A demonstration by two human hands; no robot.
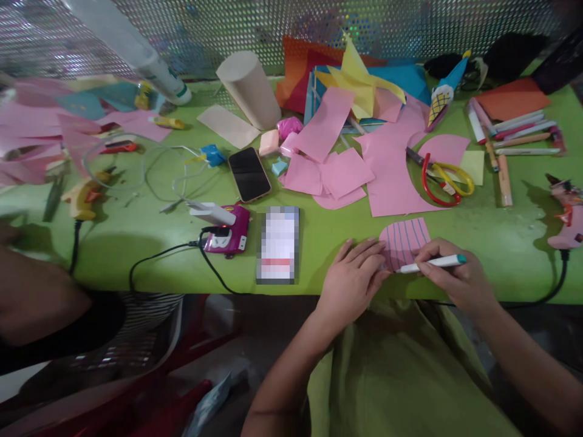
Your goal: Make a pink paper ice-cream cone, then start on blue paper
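Note:
A small pink paper piece [403, 238] with dark stripes drawn across it lies near the front edge of the green table. My left hand [357, 276] rests flat on its left side, fingers stretched out. In my right hand [455, 276] is a white marker [432, 263] with a green end, pinched between thumb and fingers. Its tip points left, at the lower edge of the paper close to my left thumb. Just beyond the paper are a large pink sheet [389, 176] and scissors [444, 179] with red and yellow handles.
Two phones, one dark [249, 174] and one lit [277, 246], lie left of my hands. A purple power adapter [234, 233] trails black cables. Glue guns stand at far left [84, 197] and far right [567, 218]. Several markers [523, 128] lie back right. Another person's arm [40, 291] is at left.

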